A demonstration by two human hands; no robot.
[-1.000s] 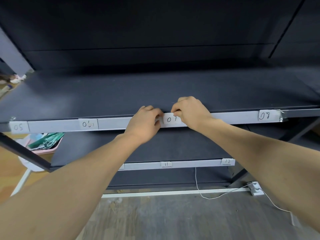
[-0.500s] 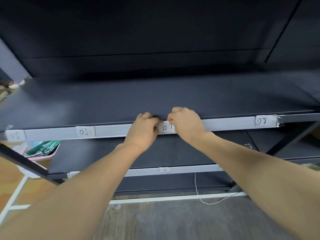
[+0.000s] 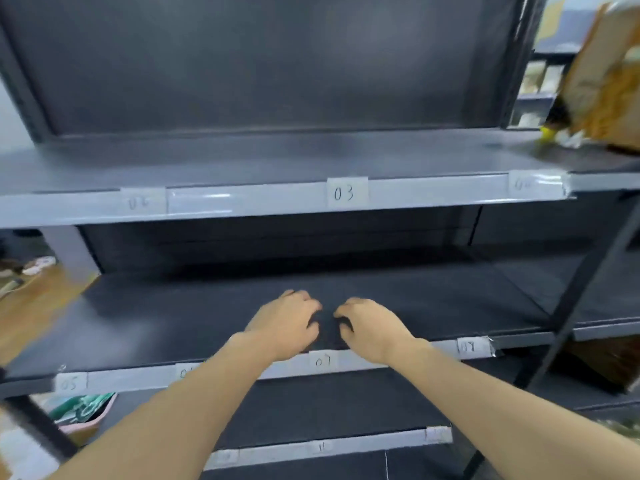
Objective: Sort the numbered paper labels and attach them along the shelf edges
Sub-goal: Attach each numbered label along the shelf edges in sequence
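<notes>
Hovering over the middle shelf, our left hand and right hand sit close together without touching, fingers loosely curled toward the dark board and gripping nothing that we can see. Just below the gap between them, label 07 lies flat on the grey shelf edge; neither hand seems to hold it.

We judge the label to be thin paper: weightless, floppy, quick to crease or tear. It is best taken by a corner in a fingertip pinch, or smoothed outward from its middle with flat fingers. The edge strip looks smooth and slightly glossy, so tape should stick but a loose slip could slide.

Out to the left of the left hand sits label 05; to the right of the right hand, label 08. Above both, label 03 marks the upper shelf.

Beyond, a pink basket sits low on the left, and a cardboard box stands high on the right.
</notes>
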